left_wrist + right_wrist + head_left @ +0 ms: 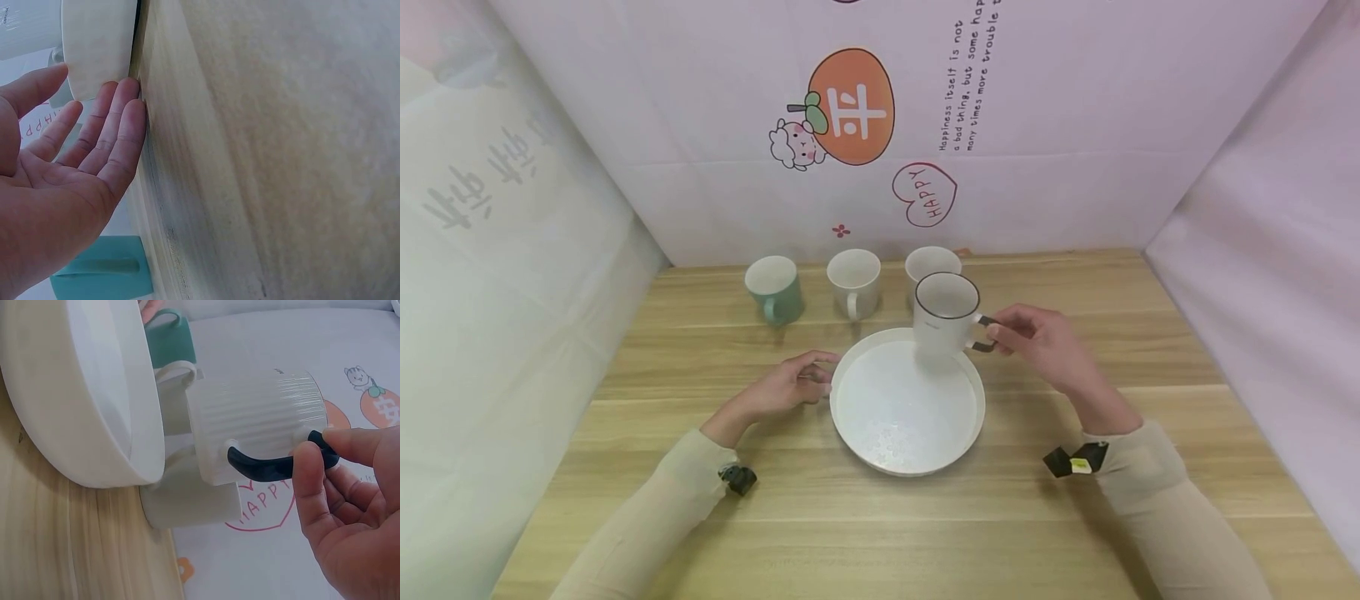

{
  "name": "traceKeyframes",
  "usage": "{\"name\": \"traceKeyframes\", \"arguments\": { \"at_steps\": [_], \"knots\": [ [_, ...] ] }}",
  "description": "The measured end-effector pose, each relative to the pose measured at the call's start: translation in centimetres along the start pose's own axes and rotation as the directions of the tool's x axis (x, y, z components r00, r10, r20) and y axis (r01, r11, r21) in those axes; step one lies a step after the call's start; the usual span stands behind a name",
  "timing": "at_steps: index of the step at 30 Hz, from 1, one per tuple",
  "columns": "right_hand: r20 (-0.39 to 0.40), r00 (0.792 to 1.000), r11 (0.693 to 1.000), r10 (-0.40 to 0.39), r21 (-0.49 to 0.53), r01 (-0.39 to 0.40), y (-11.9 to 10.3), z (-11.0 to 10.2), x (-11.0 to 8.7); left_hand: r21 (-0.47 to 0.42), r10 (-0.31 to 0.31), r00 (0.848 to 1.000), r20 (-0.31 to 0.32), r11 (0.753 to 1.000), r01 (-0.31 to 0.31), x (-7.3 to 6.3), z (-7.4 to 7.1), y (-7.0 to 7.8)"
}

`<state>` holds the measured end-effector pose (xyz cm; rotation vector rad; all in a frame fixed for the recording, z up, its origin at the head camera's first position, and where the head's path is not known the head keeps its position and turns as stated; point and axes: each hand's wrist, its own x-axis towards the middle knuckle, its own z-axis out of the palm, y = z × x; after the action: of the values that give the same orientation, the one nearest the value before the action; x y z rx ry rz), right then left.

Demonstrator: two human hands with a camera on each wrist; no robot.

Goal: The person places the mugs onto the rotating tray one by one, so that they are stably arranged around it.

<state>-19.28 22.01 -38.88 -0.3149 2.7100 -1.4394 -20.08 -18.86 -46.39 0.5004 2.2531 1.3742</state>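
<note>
A white ribbed mug [942, 321] with a dark rim hangs over the far right edge of a round white tray [901, 417]. The right hand [1037, 337] pinches its black handle [265, 469] between thumb and fingers. At the tray's left side is the left hand [790, 385], its fingers extended and lightly bent, fingertips right at the tray's wall [103, 47] in the left wrist view. No object is gripped by that hand. The tray lies flat on the wooden table, and its inside shows bare white.
Behind the tray, a green mug [777, 292], a white mug [855, 285] and another white cup [928, 262] stand in a row near the back edge of the table [880, 550]. The raised mug partly hides the rightmost cup. A printed white cloth [715, 200] hangs behind them.
</note>
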Motion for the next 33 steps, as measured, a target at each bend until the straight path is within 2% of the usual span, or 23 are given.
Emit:
{"name": "traceKeyframes", "arguments": {
  "at_steps": [9,20,27,33],
  "knots": [
    [0.036,0.999,0.999,-0.023,0.042,0.022,-0.4,1.5,0.3,-0.008,0.004,1.000,0.007,1.000,-0.004,0.0,0.0,0.1],
    [0.079,0.995,0.986,-0.069,0.159,0.055,-0.4,3.9,1.1,-0.015,0.007,1.000,0.000,1.000,-0.007,0.0,0.0,0.0],
    [0.117,0.990,0.990,-0.080,0.121,0.066,-0.7,5.4,1.3,-0.002,0.014,1.000,0.000,1.000,-0.014,0.0,0.0,-0.1],
    [0.120,0.990,0.992,-0.078,0.112,0.065,-0.8,6.2,1.3,-0.012,0.017,1.000,0.004,1.000,-0.017,0.1,0.1,-0.2]
  ]
}}
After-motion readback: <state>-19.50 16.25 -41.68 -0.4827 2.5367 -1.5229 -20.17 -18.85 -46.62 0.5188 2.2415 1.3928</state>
